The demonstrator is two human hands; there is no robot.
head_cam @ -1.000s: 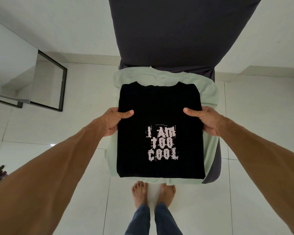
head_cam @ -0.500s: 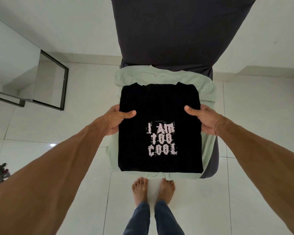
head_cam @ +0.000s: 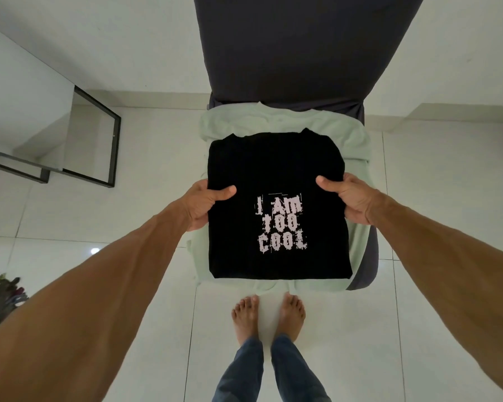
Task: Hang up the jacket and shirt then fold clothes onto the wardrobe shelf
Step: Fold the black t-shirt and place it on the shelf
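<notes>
A folded black T-shirt (head_cam: 276, 169) with pale "I AM TOO COOL" lettering lies on top of a folded pale green garment (head_cam: 273, 123). Both are stacked over the seat of a dark grey chair (head_cam: 302, 47). My left hand (head_cam: 202, 206) grips the stack's left edge, thumb on top of the black shirt and fingers underneath. My right hand (head_cam: 350, 198) grips the right edge the same way. The fingers of both hands are hidden under the clothes.
The chair's tall backrest rises just behind the stack. A black-framed mirror (head_cam: 93, 137) leans against the wall at the left. My bare feet (head_cam: 269, 314) stand on the white tiled floor. A dark bundle (head_cam: 0, 300) lies at the left edge.
The stack has shifted slightly toward me and its near edge now sits higher above my feet. Both hands keep the same grip on its sides.
</notes>
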